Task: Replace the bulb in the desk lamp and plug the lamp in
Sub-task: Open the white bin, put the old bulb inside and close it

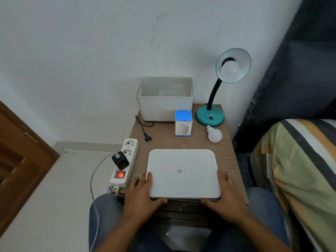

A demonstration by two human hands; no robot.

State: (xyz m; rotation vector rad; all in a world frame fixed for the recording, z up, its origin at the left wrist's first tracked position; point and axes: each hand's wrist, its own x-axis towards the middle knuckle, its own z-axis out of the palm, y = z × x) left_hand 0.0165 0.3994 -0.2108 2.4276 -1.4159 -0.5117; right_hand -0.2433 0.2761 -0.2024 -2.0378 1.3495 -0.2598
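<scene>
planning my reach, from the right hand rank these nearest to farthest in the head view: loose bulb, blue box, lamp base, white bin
From the right hand, at the lid's near right corner:
1. Loose bulb, lying on the table straight beyond the hand.
2. Blue box, left of the bulb, mid-table.
3. Lamp base, back right, just behind the bulb; close to the box's rank.
4. White bin, against the wall, back left.

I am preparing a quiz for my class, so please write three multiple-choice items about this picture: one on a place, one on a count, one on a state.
1. Where does the loose bulb lie?
A. in the white bin
B. on the table in front of the lamp base
C. on the bed

2. How many bulbs are visible?
A. one
B. two
C. three

3. What is the state of the lamp's plug?
A. in the power strip
B. held in a hand
C. unplugged, lying on the table

Key: 1 B, it rests by the teal base; 2 B, the other sits in the lamp shade; 3 C, its pins are bare.
</scene>
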